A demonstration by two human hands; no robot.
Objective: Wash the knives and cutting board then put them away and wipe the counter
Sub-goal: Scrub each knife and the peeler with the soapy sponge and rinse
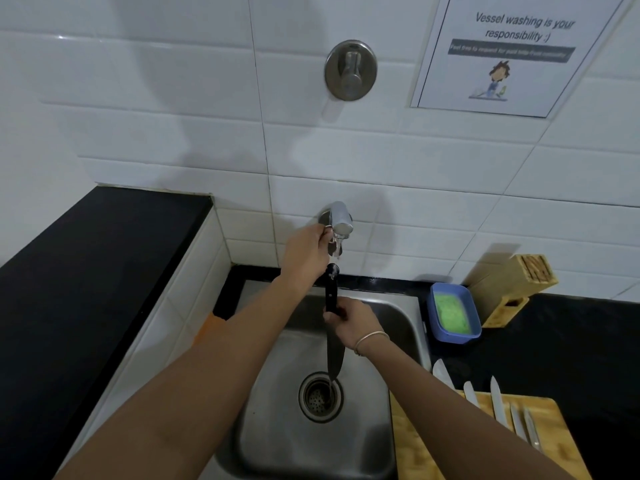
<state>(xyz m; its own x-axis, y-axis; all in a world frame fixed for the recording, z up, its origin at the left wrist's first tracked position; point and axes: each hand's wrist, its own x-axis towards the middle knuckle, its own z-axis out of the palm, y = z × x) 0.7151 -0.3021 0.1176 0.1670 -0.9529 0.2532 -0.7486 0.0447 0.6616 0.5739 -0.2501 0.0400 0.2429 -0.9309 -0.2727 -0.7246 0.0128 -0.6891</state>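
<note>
— Where's the knife (333, 327) at?

— Over the steel sink (398, 341), held upright with the black handle up under the tap (341, 221) and the blade tip pointing down at the drain (320, 396). The right hand (349, 320) has its fingers curled tight around the handle.

— And the left hand (306, 252)?

— Up at the tap, fingers pinched on its lever.

— The other things to wash?

— On the black counter (588, 341) right of the sink, a wooden cutting board (485, 445) with 5 pale knife blades (498, 400) lying across it, tips toward the wall. Behind it sits a blue tray (453, 313) holding a green sponge, just beside a wooden knife block (512, 289). A notice (519, 53) hangs on the white tiles.
</note>
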